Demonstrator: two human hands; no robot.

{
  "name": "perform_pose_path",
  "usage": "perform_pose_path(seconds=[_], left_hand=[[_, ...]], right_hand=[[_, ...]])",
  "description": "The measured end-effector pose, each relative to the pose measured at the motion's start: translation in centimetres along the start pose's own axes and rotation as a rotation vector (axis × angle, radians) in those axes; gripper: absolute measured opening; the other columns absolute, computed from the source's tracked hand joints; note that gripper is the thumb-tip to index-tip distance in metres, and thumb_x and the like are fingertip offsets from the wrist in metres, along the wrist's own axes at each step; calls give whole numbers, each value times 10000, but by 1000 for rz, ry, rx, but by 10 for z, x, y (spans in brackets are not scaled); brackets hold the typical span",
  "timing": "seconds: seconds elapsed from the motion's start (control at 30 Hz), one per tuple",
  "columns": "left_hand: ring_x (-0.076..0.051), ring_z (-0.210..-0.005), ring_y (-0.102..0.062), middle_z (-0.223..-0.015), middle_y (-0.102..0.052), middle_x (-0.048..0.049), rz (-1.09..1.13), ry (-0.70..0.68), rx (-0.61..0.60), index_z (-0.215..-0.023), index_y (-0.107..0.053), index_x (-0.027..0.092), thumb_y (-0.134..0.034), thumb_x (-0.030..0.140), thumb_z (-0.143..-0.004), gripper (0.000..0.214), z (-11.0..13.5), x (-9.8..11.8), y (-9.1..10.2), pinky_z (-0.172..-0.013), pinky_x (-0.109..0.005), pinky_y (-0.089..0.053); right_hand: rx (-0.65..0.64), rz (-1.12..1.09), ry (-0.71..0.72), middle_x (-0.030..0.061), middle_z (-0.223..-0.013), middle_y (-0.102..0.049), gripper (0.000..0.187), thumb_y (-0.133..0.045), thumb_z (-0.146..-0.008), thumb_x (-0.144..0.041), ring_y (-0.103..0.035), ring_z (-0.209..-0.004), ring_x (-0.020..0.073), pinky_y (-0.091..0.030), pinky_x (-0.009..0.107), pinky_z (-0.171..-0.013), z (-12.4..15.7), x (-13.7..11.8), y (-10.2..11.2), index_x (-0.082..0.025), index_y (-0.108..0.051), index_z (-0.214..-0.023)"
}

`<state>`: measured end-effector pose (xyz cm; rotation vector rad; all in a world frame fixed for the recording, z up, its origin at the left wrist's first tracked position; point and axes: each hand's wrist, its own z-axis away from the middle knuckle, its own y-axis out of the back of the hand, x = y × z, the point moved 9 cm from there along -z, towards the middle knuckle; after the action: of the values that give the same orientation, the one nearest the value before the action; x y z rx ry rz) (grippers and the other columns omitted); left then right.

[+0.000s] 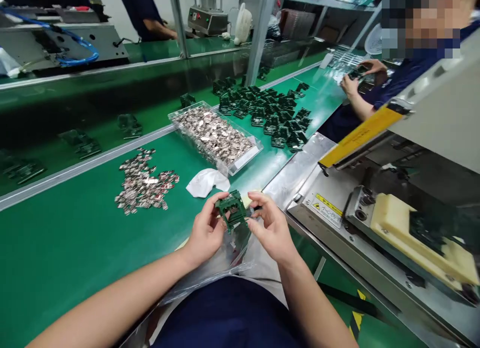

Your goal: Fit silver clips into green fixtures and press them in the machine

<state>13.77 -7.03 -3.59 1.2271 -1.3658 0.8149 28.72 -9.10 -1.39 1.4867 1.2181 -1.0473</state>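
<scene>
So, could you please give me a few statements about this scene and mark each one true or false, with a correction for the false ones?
1. The left hand and the right hand both hold a green circuit board. True.
2. The clear plastic tray is empty. False: it is full of small metal parts.
3. A white cloth lies on the green bench between the tray and the hands. True.
4. The loose pile of metal parts lies inside the machine on the right. False: it lies on the green bench, left of the tray.
</scene>
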Motion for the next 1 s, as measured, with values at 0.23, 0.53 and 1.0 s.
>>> perform_pose_path(seconds=[0.23, 0.53, 1.0], left_hand=[[-232, -969, -695, -1160, -677, -91, 16, -124, -636, -1386, -460, 288, -606, 228, -861, 549, -11, 62, -104, -783, -326, -607], [-340, -1323, -481, -1419, -519, -178, -150, -537, -826, -1363, -477, 156, -714, 421, -768, 693, -77, 171, -308, -1092, -520, -405], [-256, -1146, -634, -1239, -645, -99, 93, -230, -643, -1221, -603, 233, -805, 285, -684, 576, -89, 126, -185, -1001, -408, -532]], right_hand=[[-24, 331, 308, 92, -1257, -615, 623, -770, -794, -411, -551, -1188, 268, -422, 450, -1059, 72, -81, 93, -262, -515, -1342], [1415, 239, 200, 97, -1230, -599, 636, -811, -717, -423, -620, -1059, 241, -518, 411, -919, 248, -87, 330, -208, -565, -1262], [574, 761, -134, 81, -1053, -708, 601, -819, -668, -435, -657, -1027, 301, -506, 468, -916, 103, -85, 336, -224, -632, -1200]])
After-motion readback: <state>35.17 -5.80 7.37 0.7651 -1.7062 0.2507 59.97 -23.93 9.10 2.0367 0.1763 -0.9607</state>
